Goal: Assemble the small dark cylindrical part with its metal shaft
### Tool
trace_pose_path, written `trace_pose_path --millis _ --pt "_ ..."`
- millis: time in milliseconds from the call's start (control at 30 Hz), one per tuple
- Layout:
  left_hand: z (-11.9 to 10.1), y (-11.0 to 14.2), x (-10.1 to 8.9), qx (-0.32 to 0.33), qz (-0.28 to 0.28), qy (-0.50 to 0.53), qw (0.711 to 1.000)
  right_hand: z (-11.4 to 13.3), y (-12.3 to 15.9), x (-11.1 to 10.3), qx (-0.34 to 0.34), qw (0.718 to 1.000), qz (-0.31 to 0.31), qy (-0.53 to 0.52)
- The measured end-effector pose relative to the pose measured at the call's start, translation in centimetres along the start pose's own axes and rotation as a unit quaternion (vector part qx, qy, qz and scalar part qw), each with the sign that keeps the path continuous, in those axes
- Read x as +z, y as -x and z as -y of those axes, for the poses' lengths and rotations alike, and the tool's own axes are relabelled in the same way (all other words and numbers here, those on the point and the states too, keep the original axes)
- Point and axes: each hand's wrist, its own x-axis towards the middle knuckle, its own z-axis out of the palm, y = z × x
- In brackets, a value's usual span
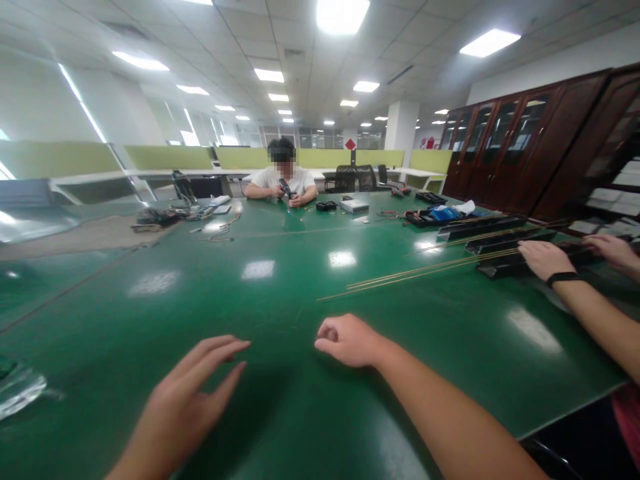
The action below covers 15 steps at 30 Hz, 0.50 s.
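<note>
My left hand (pixel 187 390) hovers over the green tabletop (pixel 280 313), fingers stretched and the thumb apart from them, with nothing between. To its right, my right hand (pixel 350 340) is curled, thumb and fingertips nearly together; whether something small sits inside the curl I cannot make out. Just beyond the right hand, several thin brass-coloured rods (pixel 400 277) lie slanting across the table, their far ends on black channel-shaped pieces (pixel 505 263). Neither of my hands touches the rods.
At right, a co-worker's hands (pixel 545 260) are at the black pieces. Another person (pixel 281 180) sits opposite, holding a dark tool. A black tray with blue items (pixel 445 213), a white box (pixel 354 205) and a clear glass object (pixel 20 390) are on the table.
</note>
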Motion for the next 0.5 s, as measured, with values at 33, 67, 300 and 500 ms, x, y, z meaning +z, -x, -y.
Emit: trace_pose_path --millis 33,67,300,500 --pt "-0.7 -0.7 1.7 0.05 0.027 0.004 0.998 -0.1 0.0 0.2 -0.003 1.0 -0.002 -0.011" --pt "-1.4 -1.3 3.4 0.083 0.061 0.001 0.995 -0.2 -0.1 0.4 -0.007 1.0 -0.001 -0.024" --pt "-5.1 -3.1 9.5 0.149 0.164 0.06 0.973 -1.0 -0.3 1.1 -0.047 0.991 0.039 -0.119" --pt "-4.4 -3.3 7.6 0.107 0.15 0.082 0.979 -0.3 -0.1 0.5 -0.01 0.984 0.081 -0.161"
